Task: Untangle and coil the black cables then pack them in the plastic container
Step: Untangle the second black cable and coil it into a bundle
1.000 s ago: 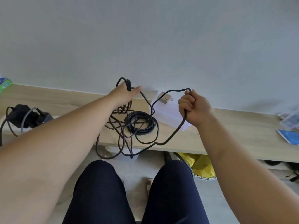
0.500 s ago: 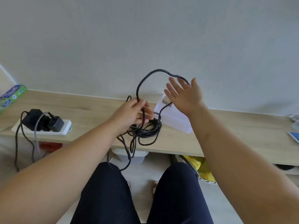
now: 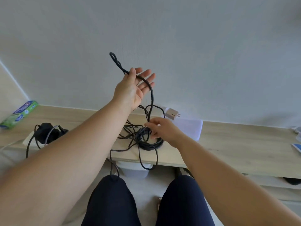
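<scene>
Head view: the left hand [image 3: 133, 88] is raised high above the shelf [image 3: 236, 144], palm up and fingers spread straight. One strand of the cables [image 3: 152, 98] lies across the palm and passes under the thumb. Its doubled end sticks up past the hand against the wall, and the rest drops in a curve to the shelf.

The right hand [image 3: 164, 130] is low over the shelf's middle. Its fingers are curled and its thumb and forefinger pinch a strand just above the coil [image 3: 151, 145], which lies on the shelf near its front edge. Loose loops spread over the shelf left of the coil. Several hang over the front edge, and one reaches the left knee [image 3: 110, 190].

The container [image 3: 193, 129] sits on the shelf toward its back, behind the right hand, apart from the cables. A white plug [image 3: 172, 113] rests at the container's far left corner.

At the shelf's left end a power strip [image 3: 28, 140] carries black adapters [image 3: 46, 132], and a green pack [image 3: 19, 114] lies farther back. A pale bin [image 3: 135, 171] stands under the shelf.
</scene>
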A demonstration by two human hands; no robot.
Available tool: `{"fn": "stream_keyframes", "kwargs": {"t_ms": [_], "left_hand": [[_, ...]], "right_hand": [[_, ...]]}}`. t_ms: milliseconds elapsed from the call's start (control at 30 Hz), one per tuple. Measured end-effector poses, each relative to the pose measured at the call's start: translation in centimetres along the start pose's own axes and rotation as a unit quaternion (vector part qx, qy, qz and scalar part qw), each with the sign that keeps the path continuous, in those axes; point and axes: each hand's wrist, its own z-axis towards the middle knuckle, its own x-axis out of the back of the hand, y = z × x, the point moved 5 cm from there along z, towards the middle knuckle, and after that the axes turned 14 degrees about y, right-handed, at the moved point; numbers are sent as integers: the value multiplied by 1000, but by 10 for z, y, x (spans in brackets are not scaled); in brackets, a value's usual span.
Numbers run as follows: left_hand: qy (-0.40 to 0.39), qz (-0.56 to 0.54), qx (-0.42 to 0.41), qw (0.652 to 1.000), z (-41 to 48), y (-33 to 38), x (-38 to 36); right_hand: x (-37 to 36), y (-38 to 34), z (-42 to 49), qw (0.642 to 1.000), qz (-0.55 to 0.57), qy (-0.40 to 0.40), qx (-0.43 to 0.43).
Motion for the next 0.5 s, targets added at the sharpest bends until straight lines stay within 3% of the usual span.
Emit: {"fn": "stream_keyframes", "kwargs": {"t_ms": [67,133,200,267,333,367,433,500], "left_hand": [[-6,40,8,999,1,0,6],[-10,199,6,980,1,-10,18],[-17,407,-5,913,-3,-29,41],[-66,573,-42,816,-9,-47,59],[-144,653,-72,740,-15,-62,70],[-168,668,-82,720,-17,-66,74],[-162,668,-109,718,-16,-66,81],[-90,620,-137,767,-10,-54,82]], "right_hand": [[2,-9,3,997,65,27,-1],[12,-17,7,985,156,75,-15],[22,-22,12,959,254,112,-55],[31,-24,17,920,357,128,-101],[37,-22,20,876,442,135,-140],[39,-20,21,859,469,136,-154],[41,-17,23,833,512,133,-163],[44,-17,25,812,553,113,-149]]}}
